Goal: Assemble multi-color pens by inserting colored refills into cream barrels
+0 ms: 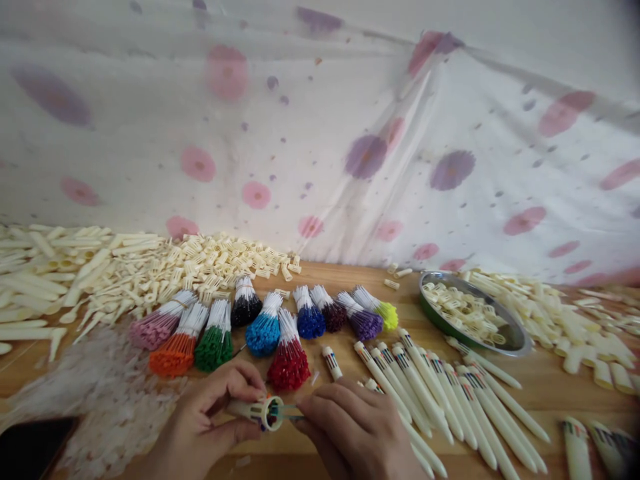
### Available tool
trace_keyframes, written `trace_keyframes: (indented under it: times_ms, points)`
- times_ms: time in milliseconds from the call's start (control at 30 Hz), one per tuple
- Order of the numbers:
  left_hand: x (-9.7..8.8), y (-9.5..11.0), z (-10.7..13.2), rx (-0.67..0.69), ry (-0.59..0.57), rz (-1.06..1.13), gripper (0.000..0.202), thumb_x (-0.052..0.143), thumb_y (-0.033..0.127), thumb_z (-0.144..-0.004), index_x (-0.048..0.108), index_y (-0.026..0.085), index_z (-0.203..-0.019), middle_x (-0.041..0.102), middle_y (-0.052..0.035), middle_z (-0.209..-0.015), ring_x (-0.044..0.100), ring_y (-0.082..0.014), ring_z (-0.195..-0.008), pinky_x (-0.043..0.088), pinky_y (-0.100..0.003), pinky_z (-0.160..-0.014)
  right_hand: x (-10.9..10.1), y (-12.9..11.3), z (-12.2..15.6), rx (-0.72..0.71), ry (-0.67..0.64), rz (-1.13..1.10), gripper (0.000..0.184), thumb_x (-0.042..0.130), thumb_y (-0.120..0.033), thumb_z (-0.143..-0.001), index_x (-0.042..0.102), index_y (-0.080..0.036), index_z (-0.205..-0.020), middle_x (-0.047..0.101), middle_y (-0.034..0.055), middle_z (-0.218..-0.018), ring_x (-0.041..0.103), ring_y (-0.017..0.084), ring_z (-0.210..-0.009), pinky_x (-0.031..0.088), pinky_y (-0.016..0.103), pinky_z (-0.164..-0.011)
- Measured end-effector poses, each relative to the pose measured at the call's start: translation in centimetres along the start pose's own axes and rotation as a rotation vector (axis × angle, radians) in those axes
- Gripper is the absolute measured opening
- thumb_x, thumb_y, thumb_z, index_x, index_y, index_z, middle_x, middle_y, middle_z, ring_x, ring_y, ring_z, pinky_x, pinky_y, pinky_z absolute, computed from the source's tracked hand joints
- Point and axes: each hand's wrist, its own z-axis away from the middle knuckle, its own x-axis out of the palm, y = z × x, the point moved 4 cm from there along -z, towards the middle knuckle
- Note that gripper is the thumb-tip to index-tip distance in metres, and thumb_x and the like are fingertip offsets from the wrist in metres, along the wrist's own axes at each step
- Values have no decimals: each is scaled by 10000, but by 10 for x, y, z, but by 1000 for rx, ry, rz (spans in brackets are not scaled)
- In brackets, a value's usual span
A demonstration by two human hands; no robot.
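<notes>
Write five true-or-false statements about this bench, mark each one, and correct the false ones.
1. The left hand holds a cream tube. True.
2. The right hand lies flat on the bench, away from the tube. False: it is by the tube's open end, with a thin translucent piece in its fingers.
3. The yellow-tipped bundle is the leftmost bundle. False: the yellow-tipped bundle is the rightmost.
4. The dish contains small cream parts. True.
5. The sheet behind the bench is plain white. False: it carries pink and purple flowers.
</notes>
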Motion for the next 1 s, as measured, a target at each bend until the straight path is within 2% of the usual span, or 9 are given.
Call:
trace_keyframes:
  times_ms: [167,367,667,1000]
  points:
    - [0,-1,0,18,-12,-45,283,742,6,-579,708,255,-707,674,22,-766,662,-141,-689,532,-205,-627,1,-1,0,13,-30,10,174,464,-144,-908,615,-153,-823,667,25,-644,592,116,-529,481,201,-476]
    - [2,-1,1,7,-24,-31,309,725,-14,-583,691,269,-703,661,47,-770,652,-116,-684,518,-181,-630,1,-3,-3,12,-59,10,205,445,-131,-913,610,-152,-793,659,21,-632,583,118,-523,461,205,-465]
    - [1,-4,2,-3,-5,-45,281,729,-5,-583,671,250,-685,659,36,-783,650,-127,-696,519,-199,-642,4,-2,-1,10,-27,-1,194,442,-110,-900,605,-160,-808,653,21,-618,592,122,-524,465,203,-472]
    - [2,-4,2,27,-36,-60,296,713,1,-619,676,270,-737,650,48,-794,644,-113,-709,509,-187,-660,0,0,0,42,-101,34,229,439,-169,-926,617,-155,-781,651,14,-636,583,115,-537,449,213,-473]
